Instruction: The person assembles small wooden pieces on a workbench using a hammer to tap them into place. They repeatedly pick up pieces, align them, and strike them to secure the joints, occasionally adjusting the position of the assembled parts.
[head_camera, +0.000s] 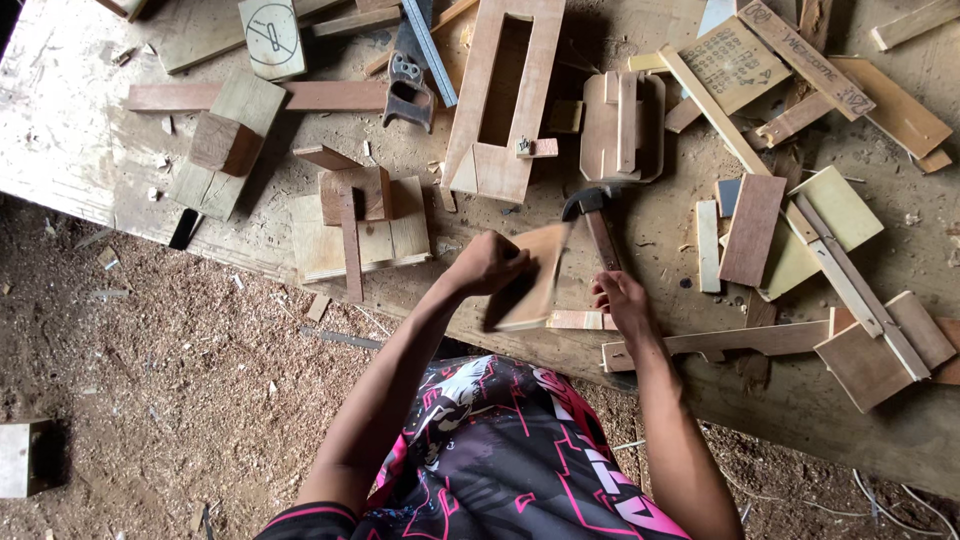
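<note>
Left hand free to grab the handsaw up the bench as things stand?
Probably not: the left hand is gripping a small wooden board on edge, so it's occupied. The handsaw lies uncovered farther up the bench, path open otherwise.

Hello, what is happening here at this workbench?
A person stands at a rough wooden workbench strewn with offcuts. The left hand holds a thin, pale wooden board tilted on its edge near the bench's front. The right hand grips a claw hammer with a wooden handle, its dark head just above the board. A handsaw with a dark handle lies further back, untouched.
</note>
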